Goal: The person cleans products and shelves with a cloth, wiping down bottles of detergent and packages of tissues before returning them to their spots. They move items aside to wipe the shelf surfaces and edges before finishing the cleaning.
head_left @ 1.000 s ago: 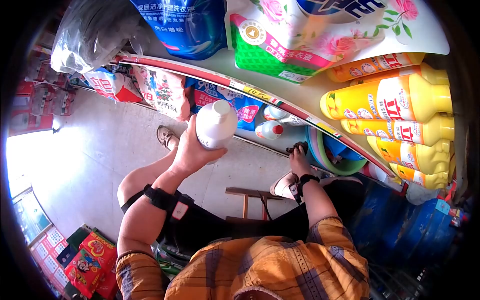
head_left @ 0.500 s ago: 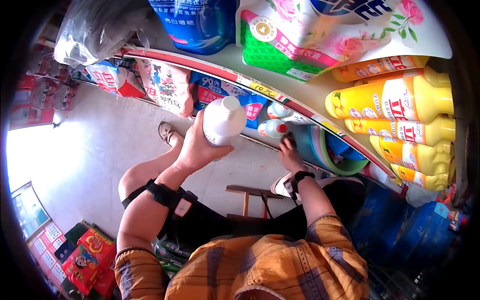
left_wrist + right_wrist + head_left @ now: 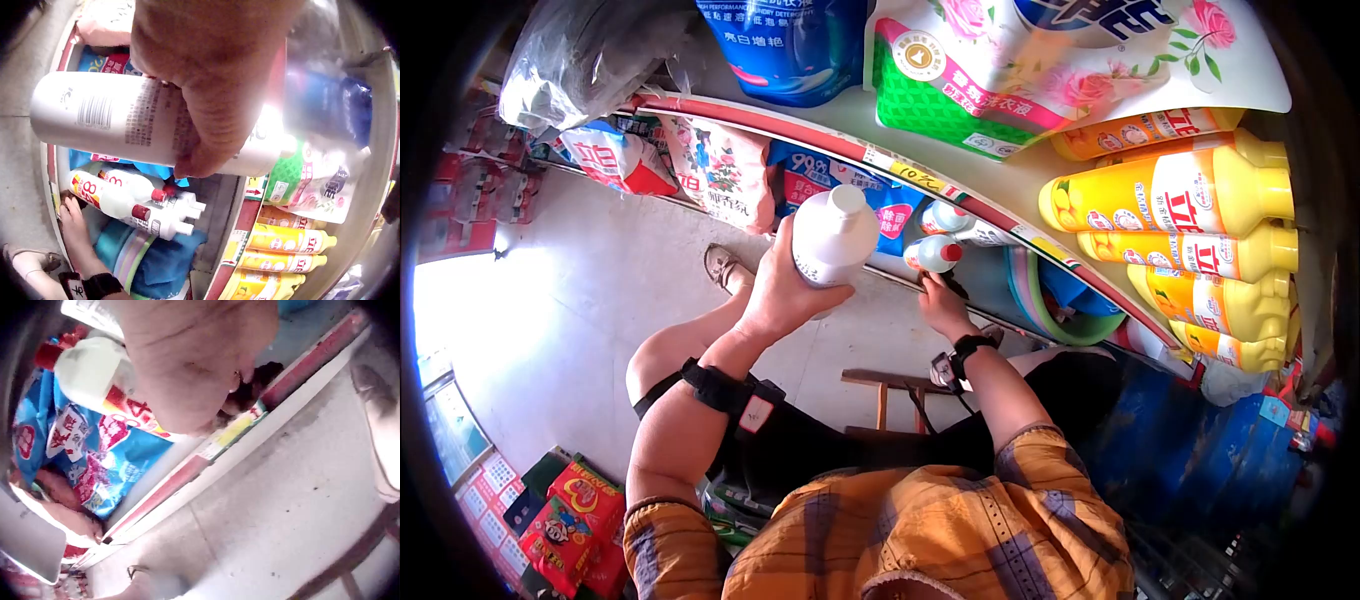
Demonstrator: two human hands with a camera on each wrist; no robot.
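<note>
My left hand (image 3: 785, 300) grips a large white bottle (image 3: 834, 238) with a white cap, holding it out in front of the shelving. In the left wrist view a barcode and small print show on the bottle (image 3: 94, 115), and the thumb and fingers wrap round it. Down at the lower shelf's front edge, my right hand (image 3: 946, 308) holds a dark, crumpled, cloth-like thing (image 3: 953, 289), mostly hidden by the fingers. Right beside that hand stands a red-capped bottle marked 84 (image 3: 94, 189). In the right wrist view the dark crumpled thing (image 3: 250, 390) lies against the shelf edge.
Blue detergent bags (image 3: 890, 215) stand left of the red-capped bottles. Stacked plastic basins (image 3: 1060, 320) sit to the right. Yellow bottles (image 3: 1160, 195) and large detergent pouches (image 3: 970, 90) fill the upper shelf. A wooden stool (image 3: 890, 385) is on the floor below.
My right hand has moved left along the lower shelf edge with the dark crumpled thing, from near the basins to the red-capped bottle. The left hand keeps holding the white bottle in nearly the same place.
</note>
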